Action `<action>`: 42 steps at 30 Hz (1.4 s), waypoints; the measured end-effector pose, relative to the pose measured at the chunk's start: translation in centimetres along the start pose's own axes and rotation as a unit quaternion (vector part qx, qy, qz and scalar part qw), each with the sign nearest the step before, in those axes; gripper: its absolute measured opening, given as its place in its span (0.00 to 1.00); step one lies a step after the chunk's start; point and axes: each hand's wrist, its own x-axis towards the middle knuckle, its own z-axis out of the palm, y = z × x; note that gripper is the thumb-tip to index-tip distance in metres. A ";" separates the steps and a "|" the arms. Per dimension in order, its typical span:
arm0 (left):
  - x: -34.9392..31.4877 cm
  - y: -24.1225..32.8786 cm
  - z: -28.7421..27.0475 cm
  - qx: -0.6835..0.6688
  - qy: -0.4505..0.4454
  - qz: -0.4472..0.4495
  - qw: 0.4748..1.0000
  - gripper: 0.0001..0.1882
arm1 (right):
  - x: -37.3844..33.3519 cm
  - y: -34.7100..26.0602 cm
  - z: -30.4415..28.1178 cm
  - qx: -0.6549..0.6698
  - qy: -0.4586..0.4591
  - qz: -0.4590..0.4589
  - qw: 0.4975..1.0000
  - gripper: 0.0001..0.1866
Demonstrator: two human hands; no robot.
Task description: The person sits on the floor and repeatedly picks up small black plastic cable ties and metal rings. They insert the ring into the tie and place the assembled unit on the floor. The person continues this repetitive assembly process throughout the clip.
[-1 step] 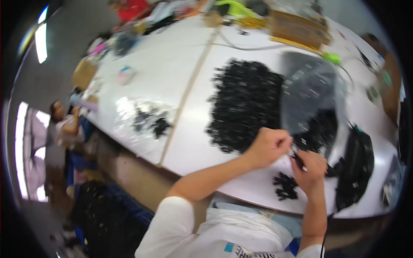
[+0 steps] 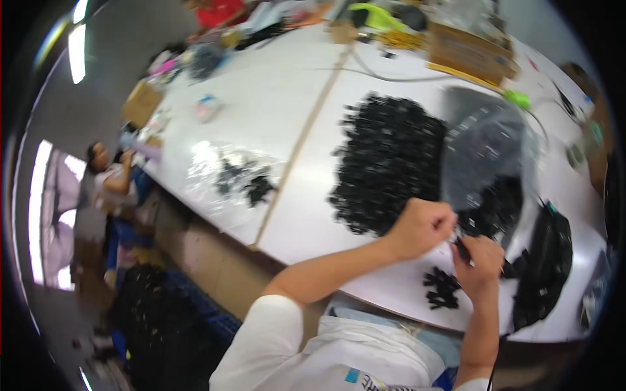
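Note:
My left hand point(image 2: 422, 228) is closed in a fist near the front of the white table, its fingertips curled out of sight; what it holds, if anything, is hidden. Just right of it, my right hand point(image 2: 482, 262) pinches a small black piece point(image 2: 462, 249) between thumb and fingers. Both hands are close together. Beyond them spreads a wide bed of small black pieces point(image 2: 391, 159), laid out in packed rows. A clear plastic bag point(image 2: 486, 146) lies to its right, with a loose black heap point(image 2: 499, 202) at its near end. A smaller black pile point(image 2: 441, 288) sits beside my right wrist.
A black bag point(image 2: 544, 267) lies at the right edge. Across the table seam, a clear plastic sheet point(image 2: 205, 166) carries more black pieces. A cardboard box point(image 2: 469, 52) stands at the back. Two people work at the far and left sides. A blue crate point(image 2: 205, 303) heaped with black stuff stands lower left.
The whole view has shifted slightly, so the table and things on it appear further right. My hands keep nearly the same pose, close together.

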 end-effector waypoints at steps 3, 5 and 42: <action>-0.3 -0.2 1.0 -0.029 0.015 0.112 0.993 0.04 | 0.0 -0.1 0.5 0.027 -0.002 -0.008 1.000 0.11; -0.1 0.1 0.4 -0.093 -0.040 0.087 0.991 0.07 | -0.3 -0.3 0.4 0.028 -0.002 0.008 1.000 0.09; -0.2 -0.3 0.9 -0.342 -0.184 -0.065 0.919 0.06 | -0.1 0.7 -0.2 0.059 -0.018 0.032 0.998 0.11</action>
